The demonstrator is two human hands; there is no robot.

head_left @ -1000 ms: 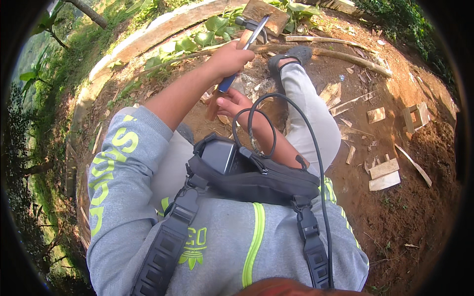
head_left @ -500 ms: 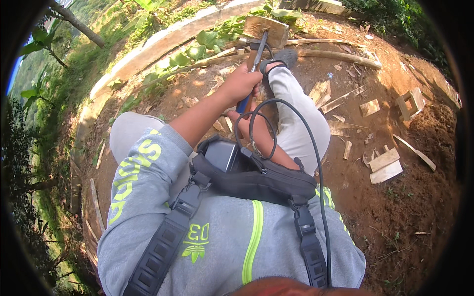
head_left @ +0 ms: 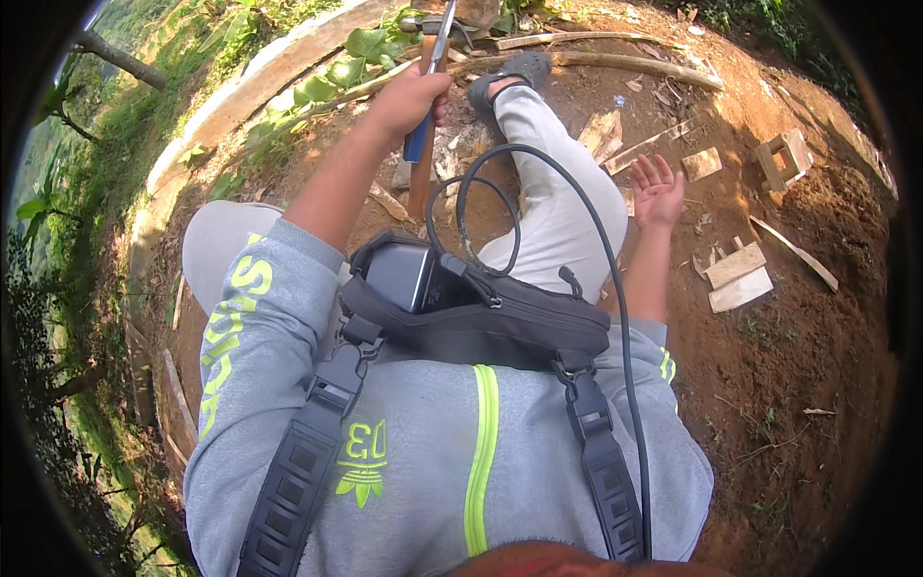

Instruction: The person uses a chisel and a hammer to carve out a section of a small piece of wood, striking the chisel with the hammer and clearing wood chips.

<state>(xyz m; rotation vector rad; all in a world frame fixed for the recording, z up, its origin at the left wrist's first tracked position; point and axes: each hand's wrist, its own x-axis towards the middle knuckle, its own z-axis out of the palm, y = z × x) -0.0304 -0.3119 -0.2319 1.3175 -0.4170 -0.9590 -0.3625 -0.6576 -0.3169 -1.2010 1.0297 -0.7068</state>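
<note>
My left hand point(head_left: 411, 104) is closed round two tools together. One is a claw hammer point(head_left: 421, 183) with a brown wooden handle and its metal head at the top. The other is a chisel point(head_left: 416, 142) with a blue handle, its long metal blade pointing away from me. Just beyond their upper ends, a wooden block point(head_left: 478, 12) shows partly at the frame's top edge. On the other side of my bent leg, my right hand point(head_left: 659, 195) hangs over the dirt, palm up, fingers spread, holding nothing.
Wood offcuts point(head_left: 740, 274), a small block point(head_left: 702, 163) and a hollow wooden piece point(head_left: 784, 159) lie on the soil at right. A long pole point(head_left: 625, 63) crosses ahead of my shoe. A black cable point(head_left: 615, 260) loops from my waist pouch point(head_left: 481, 332).
My right hand has come away from beneath the tools and swung out to the right, opening. My left hand has lifted the hammer and chisel forward and to the left.
</note>
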